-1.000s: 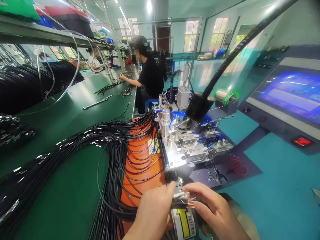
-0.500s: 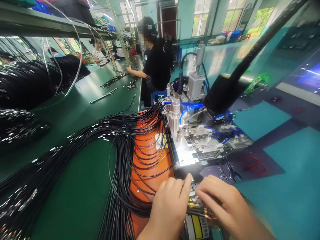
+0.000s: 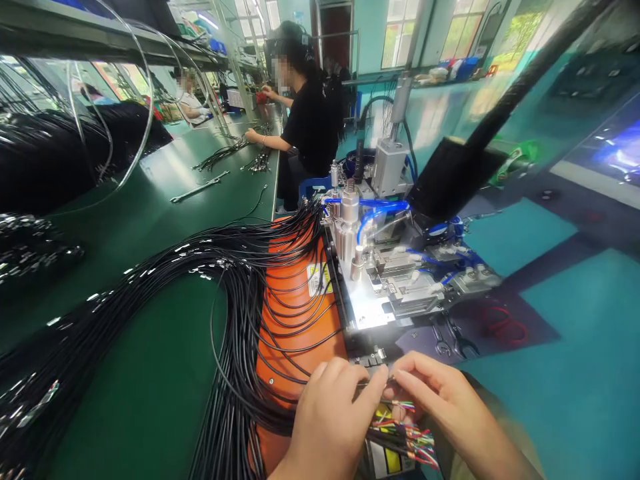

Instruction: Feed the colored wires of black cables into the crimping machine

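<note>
Our left hand point(image 3: 330, 420) and right hand point(image 3: 450, 400) sit close together, their fingertips pinching a thin wire point(image 3: 374, 382) from the fanned colored cores point(image 3: 404, 433) of a black sheathed cable point(image 3: 385, 440), just in front of the pneumatic fixture point(image 3: 385, 293). The cores look light, soft and easily bent, so we would take each near its tip; the stiffer-looking sheath should bear a firmer grip. Loose black cables point(image 3: 240, 313) drape across the orange mat point(image 3: 327, 347) to our left.
</note>
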### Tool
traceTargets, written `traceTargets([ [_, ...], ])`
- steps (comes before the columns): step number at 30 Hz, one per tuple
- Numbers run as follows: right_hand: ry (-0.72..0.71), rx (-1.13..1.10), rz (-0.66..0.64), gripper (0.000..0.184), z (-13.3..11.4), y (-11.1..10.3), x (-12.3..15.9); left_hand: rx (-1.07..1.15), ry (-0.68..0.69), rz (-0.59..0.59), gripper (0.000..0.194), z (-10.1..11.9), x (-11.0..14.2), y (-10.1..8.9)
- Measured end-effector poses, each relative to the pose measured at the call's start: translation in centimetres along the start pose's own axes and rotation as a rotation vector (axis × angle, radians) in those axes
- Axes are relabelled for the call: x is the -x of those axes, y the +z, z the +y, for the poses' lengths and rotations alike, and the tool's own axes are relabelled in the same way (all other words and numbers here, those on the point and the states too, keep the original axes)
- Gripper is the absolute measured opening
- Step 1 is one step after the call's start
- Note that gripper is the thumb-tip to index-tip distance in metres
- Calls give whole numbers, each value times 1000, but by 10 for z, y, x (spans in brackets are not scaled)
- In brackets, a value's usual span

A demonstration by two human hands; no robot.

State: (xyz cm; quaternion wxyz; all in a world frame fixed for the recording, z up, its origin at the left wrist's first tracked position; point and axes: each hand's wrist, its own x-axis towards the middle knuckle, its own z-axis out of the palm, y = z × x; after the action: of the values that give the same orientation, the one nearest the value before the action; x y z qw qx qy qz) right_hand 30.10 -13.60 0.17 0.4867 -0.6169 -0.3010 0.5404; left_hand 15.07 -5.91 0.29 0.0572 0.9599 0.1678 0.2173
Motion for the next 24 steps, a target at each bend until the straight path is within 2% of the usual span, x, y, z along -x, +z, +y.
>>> traceTargets([
  [5, 4, -120, -12, 14, -3, 2, 1, 179, -89, -123, 29, -1, -2, -3],
  [8, 55, -203, 12, 11, -1, 6, -1, 267, -96, -82, 19, -1, -1, -2],
  [14, 80, -350, 91, 15, 6, 10, -4, 187, 29, 173, 21, -4, 3, -3],
  [16, 65, -346, 121, 18, 8, 8, -6, 135, 56, 164, 21, -3, 4, -3],
  [20, 22, -280, 236, 22, 10, 2, -9, 23, 215, 95, 25, 3, 3, 1],
  [22, -9, -249, 258, 22, 10, -1, -9, 5, 188, 54, 29, 7, 1, 2],
  [24, -49, -218, 221, 18, 11, -3, -7, 15, 41, 45, 30, 9, -4, 2],
])
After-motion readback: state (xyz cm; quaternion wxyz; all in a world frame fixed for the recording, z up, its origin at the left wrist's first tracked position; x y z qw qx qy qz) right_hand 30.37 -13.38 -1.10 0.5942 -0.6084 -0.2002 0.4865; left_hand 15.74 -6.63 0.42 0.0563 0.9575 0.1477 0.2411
